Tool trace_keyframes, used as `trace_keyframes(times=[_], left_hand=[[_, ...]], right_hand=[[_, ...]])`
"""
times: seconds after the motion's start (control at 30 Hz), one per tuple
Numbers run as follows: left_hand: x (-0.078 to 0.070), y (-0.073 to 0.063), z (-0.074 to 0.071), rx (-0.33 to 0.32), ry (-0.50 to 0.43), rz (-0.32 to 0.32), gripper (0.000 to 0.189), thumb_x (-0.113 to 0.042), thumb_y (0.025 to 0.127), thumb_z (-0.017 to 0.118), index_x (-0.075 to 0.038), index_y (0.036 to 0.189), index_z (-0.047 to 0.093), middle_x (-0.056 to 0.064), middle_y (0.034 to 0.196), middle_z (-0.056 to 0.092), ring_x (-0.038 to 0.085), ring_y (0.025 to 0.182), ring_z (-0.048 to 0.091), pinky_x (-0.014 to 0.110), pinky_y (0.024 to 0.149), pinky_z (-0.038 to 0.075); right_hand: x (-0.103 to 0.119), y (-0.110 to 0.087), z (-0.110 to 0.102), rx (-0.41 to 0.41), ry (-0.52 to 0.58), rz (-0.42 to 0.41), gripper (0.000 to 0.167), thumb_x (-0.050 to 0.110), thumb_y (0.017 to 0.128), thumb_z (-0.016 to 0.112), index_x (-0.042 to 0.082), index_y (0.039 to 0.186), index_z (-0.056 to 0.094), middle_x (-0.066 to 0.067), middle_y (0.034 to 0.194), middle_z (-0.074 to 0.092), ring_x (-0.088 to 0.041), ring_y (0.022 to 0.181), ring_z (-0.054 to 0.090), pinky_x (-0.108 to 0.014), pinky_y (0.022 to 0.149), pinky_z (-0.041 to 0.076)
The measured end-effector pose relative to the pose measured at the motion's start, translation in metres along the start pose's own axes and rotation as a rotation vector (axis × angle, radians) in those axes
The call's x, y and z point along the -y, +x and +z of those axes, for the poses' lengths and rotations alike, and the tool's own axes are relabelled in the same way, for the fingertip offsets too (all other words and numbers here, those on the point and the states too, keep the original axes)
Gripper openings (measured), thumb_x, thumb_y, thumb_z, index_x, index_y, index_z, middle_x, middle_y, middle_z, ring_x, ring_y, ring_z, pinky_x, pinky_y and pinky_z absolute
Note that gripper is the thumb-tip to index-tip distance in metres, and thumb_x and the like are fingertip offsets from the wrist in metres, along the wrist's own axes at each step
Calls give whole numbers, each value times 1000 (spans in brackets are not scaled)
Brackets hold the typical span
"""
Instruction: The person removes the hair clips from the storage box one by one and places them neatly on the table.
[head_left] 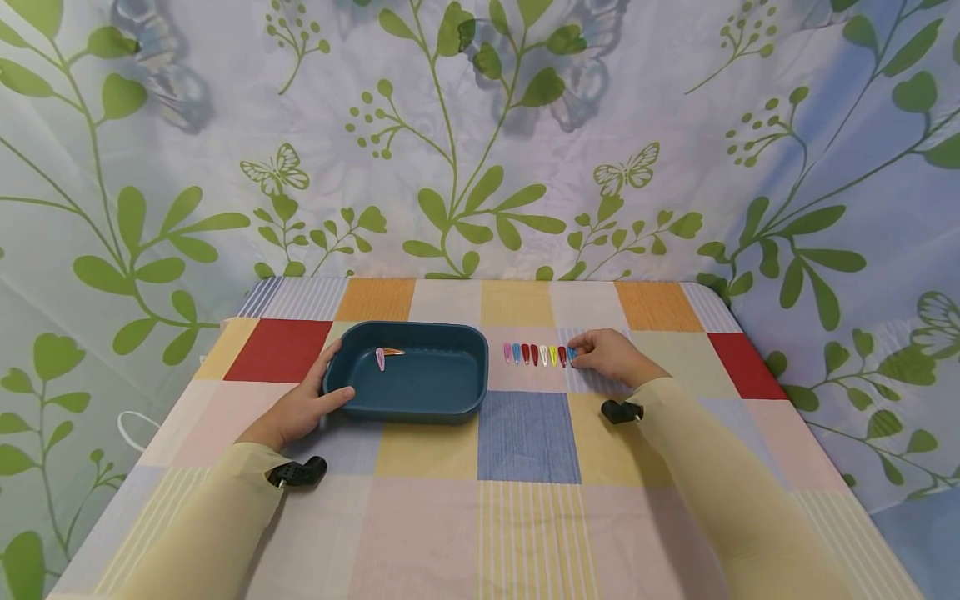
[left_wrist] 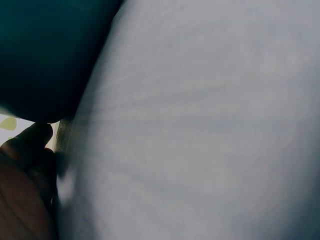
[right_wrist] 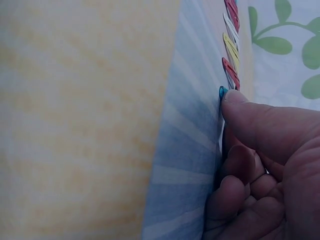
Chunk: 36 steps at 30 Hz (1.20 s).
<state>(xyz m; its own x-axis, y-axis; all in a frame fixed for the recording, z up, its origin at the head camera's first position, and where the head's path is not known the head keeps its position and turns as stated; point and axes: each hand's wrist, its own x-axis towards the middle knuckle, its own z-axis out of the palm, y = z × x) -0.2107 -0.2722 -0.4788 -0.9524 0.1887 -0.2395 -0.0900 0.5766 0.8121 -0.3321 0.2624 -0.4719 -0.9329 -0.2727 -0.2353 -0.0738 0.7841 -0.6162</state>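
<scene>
A dark teal plastic tray (head_left: pixel 408 414) stands left of centre on the table, with a pink hair clip (head_left: pixel 380 359) and an orange hair clip (head_left: pixel 394 352) inside. My left hand (head_left: pixel 300 410) holds its left end, thumb over the front corner of the rim and fingers along the outer wall. Right of the tray, several hair clips lie side by side in a row, among them a white clip (head_left: pixel 543 356) and a yellow clip (head_left: pixel 553 356). At the row's right end my right hand (head_left: pixel 611 357) pinches a blue hair clip (right_wrist: pixel 222 92), mostly hidden by the thumb.
A patchwork cloth (head_left: pixel 420 533) covers the table. Behind it hangs a leaf-patterned curtain (head_left: pixel 450 167). A white cable (head_left: pixel 135 423) loops past the table's left edge.
</scene>
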Motion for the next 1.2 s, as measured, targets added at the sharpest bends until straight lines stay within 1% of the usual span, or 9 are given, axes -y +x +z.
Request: trace_keyframes(times=[0.37, 0.57, 0.77, 0.97, 1.07, 1.2], left_hand=[[1, 0, 0, -2, -5, 7, 99, -46, 101, 64, -41, 168, -9, 25, 174, 5, 57, 154, 14, 78, 114, 35], [1, 0, 0, -3, -3, 15, 98, -45, 101, 64, -42, 168, -8, 25, 174, 6, 56, 154, 15, 78, 115, 35], [1, 0, 1, -5, -1, 17, 98, -45, 101, 64, -41, 168, -8, 24, 174, 7, 56, 154, 15, 77, 115, 35], [0, -1, 0, -8, -5, 18, 98, -45, 101, 63, -40, 168, -8, 24, 174, 6, 55, 154, 15, 77, 116, 34], [-1, -1, 0, -8, -2, 14, 98, -46, 100, 64, -41, 168, -8, 24, 174, 6, 55, 154, 15, 76, 116, 35], [-2, -1, 0, -6, 2, 3, 100, -47, 100, 64, -42, 168, -8, 24, 174, 7, 55, 154, 16, 76, 114, 38]], right_hand=[[0, 1, 1, 0, -9, -7, 37, 15, 95, 75, 1, 129, 71, -5, 100, 67, -20, 94, 56, -29, 83, 47], [1, 0, 1, 8, -9, 7, 37, 16, 96, 75, 2, 130, 70, -5, 101, 65, -21, 96, 56, -31, 85, 47], [0, 0, 2, 13, 8, 25, 38, 16, 96, 74, 2, 131, 69, -5, 102, 64, -22, 99, 55, -32, 88, 47], [2, -1, 1, 8, 30, 17, 39, 13, 95, 74, -1, 131, 69, -7, 103, 67, -21, 98, 57, -29, 85, 47], [3, -2, 1, 6, 28, 19, 38, 13, 96, 74, 0, 131, 69, -6, 103, 67, -21, 98, 56, -28, 85, 47], [3, -3, 1, 9, 26, 28, 38, 14, 96, 73, 1, 132, 69, -6, 105, 66, -22, 100, 56, -31, 88, 47]])
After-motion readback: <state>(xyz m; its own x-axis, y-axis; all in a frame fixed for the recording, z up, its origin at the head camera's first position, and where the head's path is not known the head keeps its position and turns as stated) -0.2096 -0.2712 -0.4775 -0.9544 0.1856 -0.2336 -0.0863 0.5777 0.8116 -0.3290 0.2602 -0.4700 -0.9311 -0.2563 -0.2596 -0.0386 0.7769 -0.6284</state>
